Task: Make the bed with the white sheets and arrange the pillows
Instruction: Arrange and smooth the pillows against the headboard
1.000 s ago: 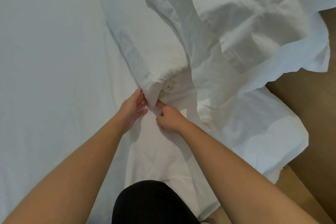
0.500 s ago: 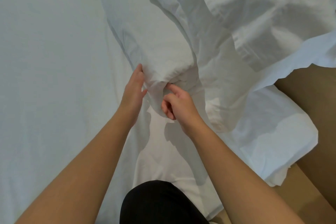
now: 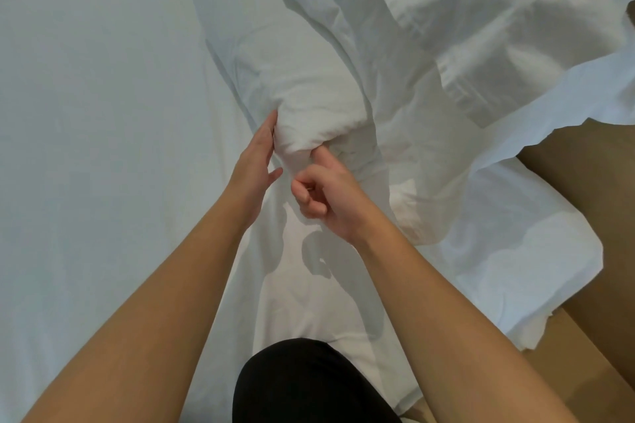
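Note:
A white pillow (image 3: 309,106) in its case lies lengthwise on the bed, its near end bunched in front of me. My left hand (image 3: 256,158) lies flat with straight fingers against the left side of that end. My right hand (image 3: 330,192) pokes its index finger into the fold at the pillow's end, with the other fingers curled and nothing in them. A loose, crumpled white sheet (image 3: 481,27) is draped over the pillow's right side and hangs off the bed's edge.
The smooth white sheet on the mattress (image 3: 103,148) fills the left half. A brown floor (image 3: 584,189) shows along the right, past the bed's edge. My knee in black cloth (image 3: 309,385) is on the bed at the bottom.
My right hand let go of the case's edge and lifted, now poking with one finger. My left hand opened flat and slid up the pillow's side. The case opening has been tucked in.

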